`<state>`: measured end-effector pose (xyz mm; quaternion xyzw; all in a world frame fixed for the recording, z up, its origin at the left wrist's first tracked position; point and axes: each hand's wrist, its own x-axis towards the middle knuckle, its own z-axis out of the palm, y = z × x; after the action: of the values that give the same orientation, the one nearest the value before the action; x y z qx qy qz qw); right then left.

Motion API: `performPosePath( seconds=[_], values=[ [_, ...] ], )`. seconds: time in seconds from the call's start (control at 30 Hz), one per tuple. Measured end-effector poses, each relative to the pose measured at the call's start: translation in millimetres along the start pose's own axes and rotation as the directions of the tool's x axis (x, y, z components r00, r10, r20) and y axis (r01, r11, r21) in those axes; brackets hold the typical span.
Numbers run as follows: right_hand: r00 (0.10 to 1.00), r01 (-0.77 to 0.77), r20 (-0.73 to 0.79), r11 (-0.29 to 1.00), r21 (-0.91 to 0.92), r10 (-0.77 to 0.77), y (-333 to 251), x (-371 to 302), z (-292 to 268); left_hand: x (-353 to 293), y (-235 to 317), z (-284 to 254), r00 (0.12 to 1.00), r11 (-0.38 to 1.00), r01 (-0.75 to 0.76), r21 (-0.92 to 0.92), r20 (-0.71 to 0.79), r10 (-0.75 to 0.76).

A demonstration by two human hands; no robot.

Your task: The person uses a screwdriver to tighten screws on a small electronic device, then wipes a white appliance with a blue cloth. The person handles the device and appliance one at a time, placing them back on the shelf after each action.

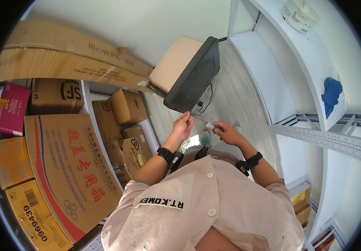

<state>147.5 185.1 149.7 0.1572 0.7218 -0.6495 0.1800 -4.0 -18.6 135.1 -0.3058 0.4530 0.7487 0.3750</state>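
My right hand [227, 134] is closed round the handle of a screwdriver [209, 125]. Its thin shaft slants up and left to my left hand [182, 126]. The fingers of that hand are pinched together beside the shaft's tip; whatever they hold is too small to make out. Just above my left hand is the near corner of a bulky thing with a dark grey, flat casing [194, 75] and a tan, padded-looking block [177, 62] against it. A black cable [205, 101] hangs at the casing's right side.
Cardboard boxes [69, 167] fill the shelves at left, with a long carton [76, 56] across the top. White shelving [268, 71] curves along the right, holding a blue cloth [331, 94] and a white bucket [301, 16]. Grey floor [241, 92] lies between.
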Motion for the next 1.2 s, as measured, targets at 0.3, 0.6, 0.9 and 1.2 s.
performPosePath(
  seconds=[0.3,0.6,0.9,1.2],
  values=[
    [0.996,0.061,-0.065,0.998,-0.029,-0.063,3.0,5.8,13.7,8.7,9.8,-6.0,0.993,0.994,0.104,-0.024,0.058,-0.103],
    [0.994,0.071,-0.077,0.996,-0.059,-0.076,-9.3,9.9,18.0,15.5,14.0,-13.1,0.989,0.991,0.132,-0.020,0.071,-0.130],
    [0.992,0.093,-0.078,0.991,-0.097,-0.101,-15.0,9.6,16.0,8.5,8.8,-5.0,0.998,0.992,-0.019,0.124,-0.056,0.026],
    [0.989,0.099,-0.094,0.986,-0.137,-0.112,-11.7,10.1,17.7,0.8,7.2,0.6,0.992,0.986,-0.068,0.150,-0.092,0.082]
  ],
)
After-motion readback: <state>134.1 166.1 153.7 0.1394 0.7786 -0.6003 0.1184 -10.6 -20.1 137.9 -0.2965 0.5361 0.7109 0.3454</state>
